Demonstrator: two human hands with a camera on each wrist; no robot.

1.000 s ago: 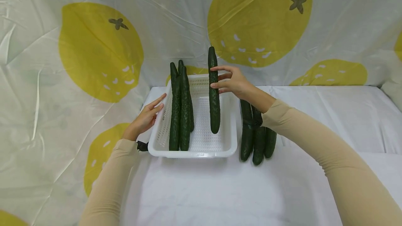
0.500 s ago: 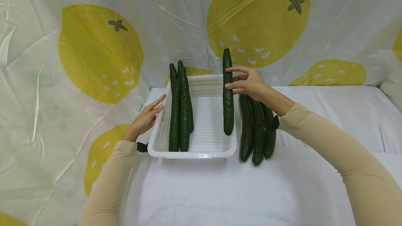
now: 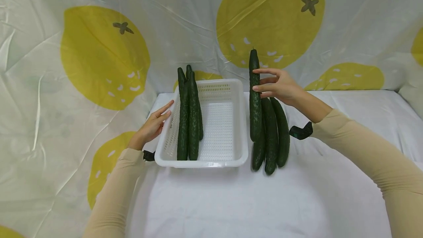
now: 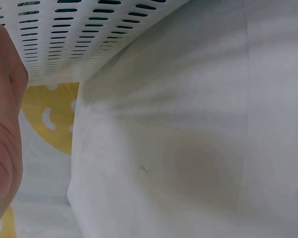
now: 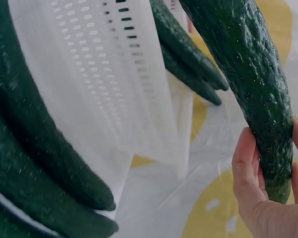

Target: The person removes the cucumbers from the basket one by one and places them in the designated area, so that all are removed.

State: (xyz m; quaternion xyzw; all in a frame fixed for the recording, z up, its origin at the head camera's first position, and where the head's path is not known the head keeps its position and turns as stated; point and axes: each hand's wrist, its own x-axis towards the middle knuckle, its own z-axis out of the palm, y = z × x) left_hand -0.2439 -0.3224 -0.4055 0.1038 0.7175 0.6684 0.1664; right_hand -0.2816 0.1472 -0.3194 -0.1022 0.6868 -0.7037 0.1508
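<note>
In the head view my right hand (image 3: 279, 85) holds a dark green cucumber (image 3: 255, 115) upright, thumb and fingers around its upper part. The right wrist view shows the same grip near one end of the cucumber (image 5: 253, 84). Below and behind it, three more cucumbers (image 3: 271, 139) lie side by side on the white cloth, partly hidden. A white perforated plastic basket (image 3: 205, 164) stands to their left, with three cucumbers (image 3: 193, 120) leaning along its left side. Against the basket's left outer wall rests my left hand (image 3: 152, 126), its index finger extended along the side.
White cloth (image 3: 211, 201) covers the table. Behind rises a hanging sheet (image 3: 185, 17) printed with yellow lemons, close to the basket's far rim. A black wrist camera (image 3: 301, 131) on the right arm hangs beside the loose cucumbers.
My right hand has carried the cucumber rightward, from above the basket, past its right rim, to over the cucumbers on the cloth. The left hand and basket have hardly moved.
</note>
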